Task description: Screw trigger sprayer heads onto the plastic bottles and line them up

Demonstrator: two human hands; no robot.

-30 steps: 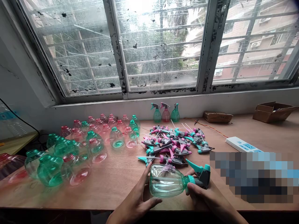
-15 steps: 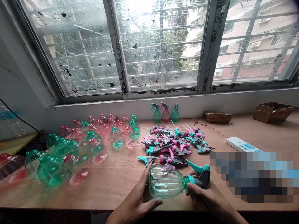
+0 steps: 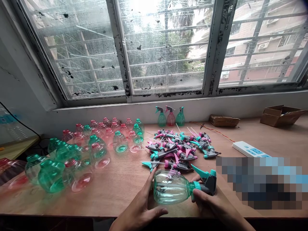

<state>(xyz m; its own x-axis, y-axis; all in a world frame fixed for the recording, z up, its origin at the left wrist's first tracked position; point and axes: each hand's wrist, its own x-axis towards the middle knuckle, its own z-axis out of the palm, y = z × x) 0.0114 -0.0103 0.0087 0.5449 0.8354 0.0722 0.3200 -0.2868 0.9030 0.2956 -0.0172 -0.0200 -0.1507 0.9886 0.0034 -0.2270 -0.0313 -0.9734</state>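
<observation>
A clear green spray bottle lies sideways in the air near the table's front edge, its base toward the left. A teal-and-grey trigger sprayer sits on its neck. My right hand grips the teal collar, thumb in front; its other fingers are mostly hidden. My left hand cups the base end, with fingers behind the bottle and the thumb below it. Just beyond is a heap of loose pink, teal and grey trigger sprayers with thin white tubes.
Several pink and green open bottles, one a green bottle, stand on the wooden table at left. Three spray bottles with sprayers stand by the wall. At right are a power strip, a brown package and a cardboard box.
</observation>
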